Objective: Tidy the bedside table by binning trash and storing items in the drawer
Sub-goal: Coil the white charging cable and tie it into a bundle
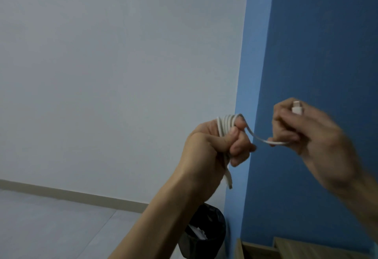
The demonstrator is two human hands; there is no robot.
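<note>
A white charging cable [226,124] is wound in several loops around the fingers of my left hand [212,148], which grips the coil; one plug end hangs down below that fist. A short slack length of cable runs to the right into my right hand [311,129], which pinches it, with the other white plug showing on top of that hand. Both hands are raised in front of the wall corner. Only a wooden corner of the bedside table [257,248] shows at the bottom edge; its top and drawer are hidden.
A black bin [206,236] lined with a dark bag stands on the floor left of the table, with white paper inside. A pale grey wall fills the left, a blue wall the right. Grey floor lies at lower left.
</note>
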